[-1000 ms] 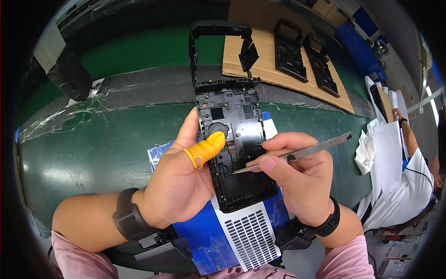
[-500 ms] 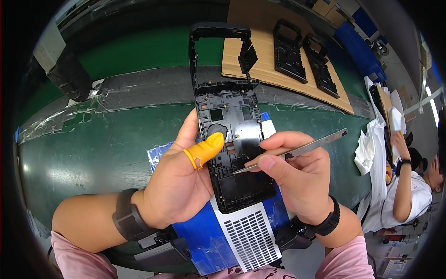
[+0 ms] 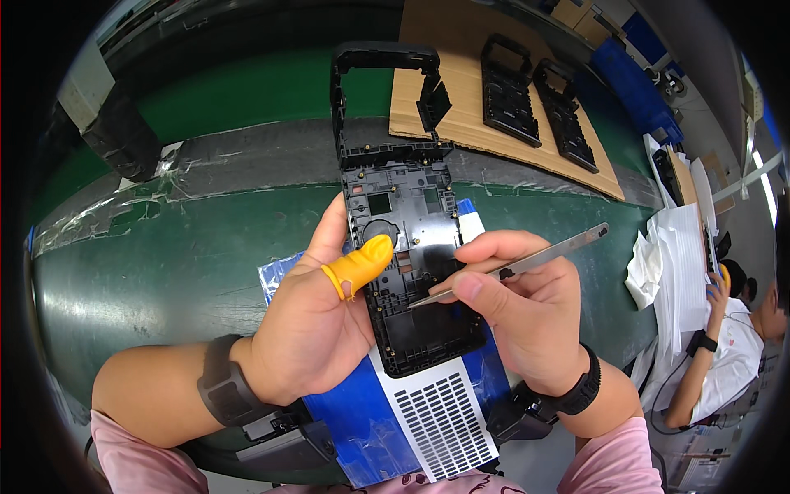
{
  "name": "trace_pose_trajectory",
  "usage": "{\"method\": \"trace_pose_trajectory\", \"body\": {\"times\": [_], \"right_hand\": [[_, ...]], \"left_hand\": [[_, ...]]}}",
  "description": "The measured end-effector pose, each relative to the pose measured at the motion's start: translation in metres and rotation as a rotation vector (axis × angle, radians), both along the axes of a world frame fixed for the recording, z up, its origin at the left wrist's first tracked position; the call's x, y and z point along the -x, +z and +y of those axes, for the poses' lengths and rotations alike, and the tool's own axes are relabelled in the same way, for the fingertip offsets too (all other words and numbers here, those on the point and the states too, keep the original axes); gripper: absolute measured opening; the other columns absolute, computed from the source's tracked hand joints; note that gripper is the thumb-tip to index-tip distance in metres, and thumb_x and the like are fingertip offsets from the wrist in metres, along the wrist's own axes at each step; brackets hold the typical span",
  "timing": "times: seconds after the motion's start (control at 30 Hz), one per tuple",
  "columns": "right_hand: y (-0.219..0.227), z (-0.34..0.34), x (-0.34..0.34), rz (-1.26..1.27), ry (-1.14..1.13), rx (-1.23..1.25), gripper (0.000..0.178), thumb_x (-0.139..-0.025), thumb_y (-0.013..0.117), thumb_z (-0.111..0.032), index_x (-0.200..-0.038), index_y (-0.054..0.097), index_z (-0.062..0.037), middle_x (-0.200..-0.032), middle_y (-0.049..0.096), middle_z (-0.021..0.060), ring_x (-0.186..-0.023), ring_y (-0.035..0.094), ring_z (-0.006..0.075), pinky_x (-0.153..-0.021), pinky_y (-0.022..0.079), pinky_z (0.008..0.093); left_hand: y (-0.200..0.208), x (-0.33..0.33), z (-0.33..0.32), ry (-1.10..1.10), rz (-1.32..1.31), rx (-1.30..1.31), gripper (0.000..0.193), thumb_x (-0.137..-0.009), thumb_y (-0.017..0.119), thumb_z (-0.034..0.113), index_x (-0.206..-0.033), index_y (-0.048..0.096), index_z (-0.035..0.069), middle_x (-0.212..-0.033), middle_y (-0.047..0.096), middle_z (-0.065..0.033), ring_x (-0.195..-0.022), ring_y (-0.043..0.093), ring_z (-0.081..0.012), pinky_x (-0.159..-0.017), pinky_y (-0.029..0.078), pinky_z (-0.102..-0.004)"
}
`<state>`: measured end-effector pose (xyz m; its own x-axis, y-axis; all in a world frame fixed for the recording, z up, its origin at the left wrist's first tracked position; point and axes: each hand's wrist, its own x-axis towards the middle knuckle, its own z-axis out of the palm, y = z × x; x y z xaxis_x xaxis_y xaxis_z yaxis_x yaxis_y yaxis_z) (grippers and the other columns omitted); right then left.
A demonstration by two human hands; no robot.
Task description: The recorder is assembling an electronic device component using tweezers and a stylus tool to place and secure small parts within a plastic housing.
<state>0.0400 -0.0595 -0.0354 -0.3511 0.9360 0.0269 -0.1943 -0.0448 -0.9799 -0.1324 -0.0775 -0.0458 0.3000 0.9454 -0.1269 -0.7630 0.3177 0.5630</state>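
Observation:
My left hand [image 3: 317, 309] grips a black plastic housing [image 3: 415, 226] along its left side, the thumb in a yellow finger cot [image 3: 362, 265] pressed on its inner face. The housing has ribs, brass-coloured inserts and an open handle-like loop at its far end. Between thumb and fingers, my right hand [image 3: 522, 309] pinches metal tweezers [image 3: 547, 255]. Their tips point left onto the lower part of the housing; whether they hold anything is too small to tell. Below the housing lies a white sheet with rows of small black pieces [image 3: 444, 420], on a blue surface [image 3: 354, 436].
Two similar black housings [image 3: 510, 103] rest on a cardboard sheet [image 3: 428, 107] at the far right of the green table [image 3: 164, 272]. White sheets [image 3: 679, 255] are stacked at the right edge. Beyond them a person in a white shirt [image 3: 728, 354] sits, one hand raised.
The housing, with both my hands and the tweezers, has shifted very slightly left. At the right, the other person's arm and hand have moved lower.

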Motion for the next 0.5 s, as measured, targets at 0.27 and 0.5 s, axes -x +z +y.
{"method": "trace_pose_trajectory", "body": {"times": [0.27,0.5], "right_hand": [[-0.0029,0.0011,-0.0001,-0.01,0.001,-0.014,0.021,-0.078,0.059,0.005,-0.099,0.054,0.005,-0.085,0.062,0.0086,-0.076,0.059,0.0084,-0.066,0.047,0.0174],[-0.0012,0.001,0.0014,-0.001,0.001,-0.014,0.02,-0.079,0.059,0.006,-0.099,0.054,0.0046,-0.084,0.061,0.0077,-0.075,0.058,0.0075,-0.065,0.047,0.0171]], "left_hand": [[0.0004,-0.0009,0.0002,0.011,0.015,0.003,0.05,-0.09,0.041,0.015,-0.135,0.02,0.017,-0.124,0.043,-0.0097,-0.108,0.049,-0.0216,-0.088,0.044,-0.0369],[-0.0002,0.0009,0.0,-0.001,0.03,0.016,0.052,-0.087,0.043,0.01,-0.134,0.021,0.016,-0.124,0.043,-0.0098,-0.109,0.049,-0.0222,-0.089,0.044,-0.0371]]}}
